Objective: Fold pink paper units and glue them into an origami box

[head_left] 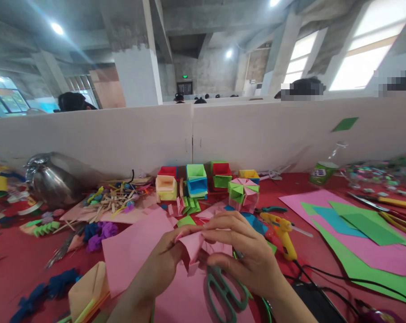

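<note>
A folded piece of pink paper [193, 247] is held between my two hands above the table. My left hand [171, 255] grips its left side, fingers closed along the top edge. From the right, my right hand [241, 249] pinches the same paper, its fingers bent over the top and its thumb beneath. Part of the paper is hidden behind the fingers. Just below my right hand lie green-handled scissors [225, 296], resting on a pink sheet [179, 296]. Another pink sheet [132, 251] is spread left of my hands.
Folded paper boxes [196, 181] and a green-and-pink paper piece [244, 194] stand before a white partition [139, 139]. A yellow glue gun [283, 233] with a black cord lies right, near coloured sheets [371, 224]. A metal jug [55, 179] and wooden sticks [117, 199] are left.
</note>
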Available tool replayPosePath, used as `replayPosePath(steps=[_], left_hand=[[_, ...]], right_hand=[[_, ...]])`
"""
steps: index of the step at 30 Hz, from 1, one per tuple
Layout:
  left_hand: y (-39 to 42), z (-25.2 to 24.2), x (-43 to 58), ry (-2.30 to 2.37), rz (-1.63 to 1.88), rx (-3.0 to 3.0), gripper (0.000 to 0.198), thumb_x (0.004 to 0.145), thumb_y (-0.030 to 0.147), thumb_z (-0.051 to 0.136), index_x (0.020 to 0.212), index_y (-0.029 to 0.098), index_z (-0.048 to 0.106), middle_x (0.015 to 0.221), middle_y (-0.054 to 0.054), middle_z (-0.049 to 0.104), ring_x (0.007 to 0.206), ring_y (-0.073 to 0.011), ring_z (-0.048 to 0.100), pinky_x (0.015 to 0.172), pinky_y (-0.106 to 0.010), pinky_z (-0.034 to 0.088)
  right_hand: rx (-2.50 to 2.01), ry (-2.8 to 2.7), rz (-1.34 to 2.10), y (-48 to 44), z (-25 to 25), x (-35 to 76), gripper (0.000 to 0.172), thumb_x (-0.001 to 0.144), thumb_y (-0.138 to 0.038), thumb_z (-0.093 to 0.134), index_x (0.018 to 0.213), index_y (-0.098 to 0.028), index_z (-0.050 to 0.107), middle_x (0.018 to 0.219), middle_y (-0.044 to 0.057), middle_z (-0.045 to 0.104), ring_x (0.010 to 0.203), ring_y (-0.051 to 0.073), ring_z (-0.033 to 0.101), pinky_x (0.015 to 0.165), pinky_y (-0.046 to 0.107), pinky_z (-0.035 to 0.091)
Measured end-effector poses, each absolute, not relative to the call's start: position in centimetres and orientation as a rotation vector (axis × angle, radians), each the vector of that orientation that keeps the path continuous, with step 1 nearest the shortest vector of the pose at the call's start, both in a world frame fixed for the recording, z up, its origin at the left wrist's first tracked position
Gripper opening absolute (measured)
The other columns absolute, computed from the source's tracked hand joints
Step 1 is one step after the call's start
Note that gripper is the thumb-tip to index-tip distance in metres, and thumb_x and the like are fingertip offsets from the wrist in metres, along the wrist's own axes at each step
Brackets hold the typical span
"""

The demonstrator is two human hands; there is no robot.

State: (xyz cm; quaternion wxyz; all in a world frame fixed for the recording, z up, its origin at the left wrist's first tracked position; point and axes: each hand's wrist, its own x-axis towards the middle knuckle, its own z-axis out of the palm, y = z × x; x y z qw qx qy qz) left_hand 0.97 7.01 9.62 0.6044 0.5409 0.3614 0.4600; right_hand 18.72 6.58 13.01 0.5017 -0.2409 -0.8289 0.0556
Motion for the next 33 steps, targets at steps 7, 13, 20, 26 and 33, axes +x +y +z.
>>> replayPosePath(steps=[7, 13, 20, 26, 33], left_hand=[[6.6, 10.1, 1.0, 0.714, 0.910, 1.203, 0.027, 0.076, 0.027, 0.052, 0.096, 0.016, 0.066, 0.051, -0.001, 0.057, 0.051, -0.0169, 0.059, 0.058, -0.032, 0.051], [7.9, 9.8, 2.0, 0.691, 0.907, 1.042, 0.032, 0.078, 0.032, 0.054, 0.107, 0.018, 0.053, 0.061, 0.001, 0.059, 0.053, -0.0159, 0.063, 0.053, -0.026, 0.049], [9.6, 7.6, 4.0, 0.955, 1.028, 1.151, 0.048, 0.082, 0.056, 0.045, 0.114, 0.021, 0.034, 0.107, -0.011, 0.059, 0.060, -0.0136, 0.064, 0.053, -0.027, 0.050], [9.6, 7.9, 2.4, 0.973, 1.411, 1.619, 0.027, 0.081, 0.041, 0.056, 0.097, 0.019, 0.054, 0.120, -0.010, 0.049, 0.109, -0.0208, 0.051, 0.083, -0.031, 0.048], [9.0, 8.9, 2.4, 0.952, 1.288, 1.641, 0.032, 0.077, 0.033, 0.064, 0.106, 0.019, 0.062, 0.112, -0.008, 0.059, 0.095, -0.0186, 0.060, 0.080, -0.030, 0.051]], right_hand=[[-0.505, -1.998, 0.141, 6.5, 13.0, 18.6, 0.020, 0.084, -0.020, 0.057, 0.101, -0.027, 0.065, 0.086, 0.003, 0.067, 0.080, 0.016, 0.060, 0.071, 0.033, 0.051], [-0.603, -2.002, 0.198, 7.9, 11.7, 18.8, 0.014, 0.084, -0.020, 0.057, 0.092, -0.023, 0.069, 0.083, 0.004, 0.067, 0.079, 0.015, 0.062, 0.070, 0.030, 0.052], [-0.870, -1.800, 0.427, 10.3, 9.5, 19.8, 0.010, 0.081, -0.023, 0.061, 0.077, -0.019, 0.069, 0.080, 0.005, 0.066, 0.076, 0.016, 0.063, 0.068, 0.028, 0.053], [-0.880, -1.640, 0.348, 10.3, 9.5, 19.6, 0.010, 0.081, -0.015, 0.059, 0.080, -0.020, 0.068, 0.080, 0.004, 0.065, 0.076, 0.015, 0.062, 0.066, 0.028, 0.051], [-0.851, -1.664, 0.313, 9.4, 10.0, 19.3, 0.015, 0.080, -0.011, 0.060, 0.085, -0.022, 0.069, 0.084, 0.003, 0.064, 0.081, 0.016, 0.061, 0.072, 0.029, 0.050]])
